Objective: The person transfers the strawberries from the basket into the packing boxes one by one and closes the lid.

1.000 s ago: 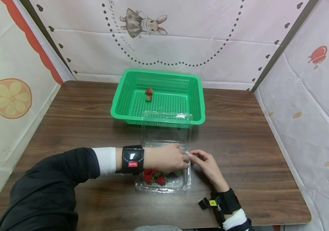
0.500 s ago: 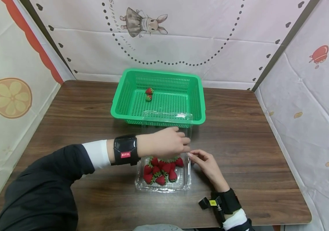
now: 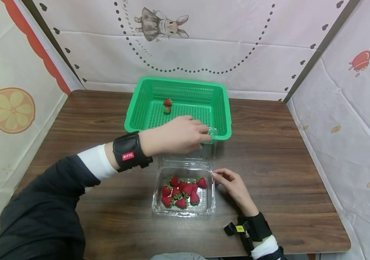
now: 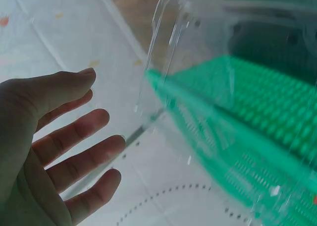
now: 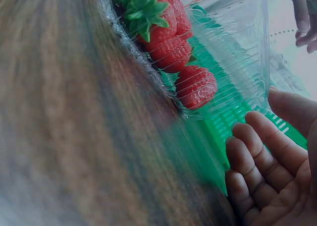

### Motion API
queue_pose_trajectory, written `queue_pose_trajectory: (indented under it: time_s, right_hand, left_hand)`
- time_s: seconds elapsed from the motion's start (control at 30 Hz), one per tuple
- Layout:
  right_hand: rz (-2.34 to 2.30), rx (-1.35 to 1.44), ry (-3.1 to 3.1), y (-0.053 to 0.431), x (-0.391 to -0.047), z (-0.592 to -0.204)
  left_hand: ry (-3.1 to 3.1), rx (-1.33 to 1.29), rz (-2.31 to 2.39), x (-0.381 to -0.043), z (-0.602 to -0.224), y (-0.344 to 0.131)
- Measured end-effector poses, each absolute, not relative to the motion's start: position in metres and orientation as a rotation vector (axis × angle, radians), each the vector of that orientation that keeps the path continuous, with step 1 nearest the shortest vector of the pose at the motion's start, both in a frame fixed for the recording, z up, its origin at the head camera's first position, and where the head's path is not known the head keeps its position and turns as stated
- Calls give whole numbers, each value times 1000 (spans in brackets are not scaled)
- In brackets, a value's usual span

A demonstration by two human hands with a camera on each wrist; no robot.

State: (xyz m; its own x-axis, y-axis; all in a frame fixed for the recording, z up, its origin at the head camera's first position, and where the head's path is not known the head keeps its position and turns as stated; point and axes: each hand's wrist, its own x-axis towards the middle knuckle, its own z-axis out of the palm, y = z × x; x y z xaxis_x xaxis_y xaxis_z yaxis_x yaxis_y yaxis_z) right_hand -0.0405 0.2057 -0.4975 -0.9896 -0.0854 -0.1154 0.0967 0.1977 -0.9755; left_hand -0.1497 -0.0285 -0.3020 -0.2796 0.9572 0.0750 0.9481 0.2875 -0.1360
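A clear plastic clamshell box [image 3: 185,213] stands on the table with its lid raised toward the back. Several red strawberries [image 3: 181,203] with green leaves lie in its base; some show through the side in the right wrist view [image 5: 195,87]. At the base's back right corner, my right hand [image 3: 233,187] pinches the rim with thumb and forefinger. My left hand [image 3: 185,135] is over the raised lid [image 4: 173,47], covering much of it in the head view. Its fingers are spread and hold nothing in the left wrist view.
Behind the box, a green plastic basket [image 3: 225,108] holds two strawberries [image 3: 167,107] on its floor. The lid overlaps the basket's front rim. White printed cloth [image 3: 204,54] hangs at the back and both sides of the brown wooden table [image 3: 276,173].
My left hand has moved back from over the box's base to the raised lid, uncovering the strawberries. My right hand has stayed at the rim.
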Motion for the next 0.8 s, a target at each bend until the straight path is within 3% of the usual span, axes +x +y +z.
queue_pose_trajectory:
  time_s: [0.37,0.8]
  right_hand:
    - [-1940,-4,2299,205,-40,-500]
    - [-1972,-23,2283,206,-41,-501]
  left_hand:
    - [-2480,-1603,-111,-190,-271,-47]
    - [-2604,-1434,-256,-232,-265,-66]
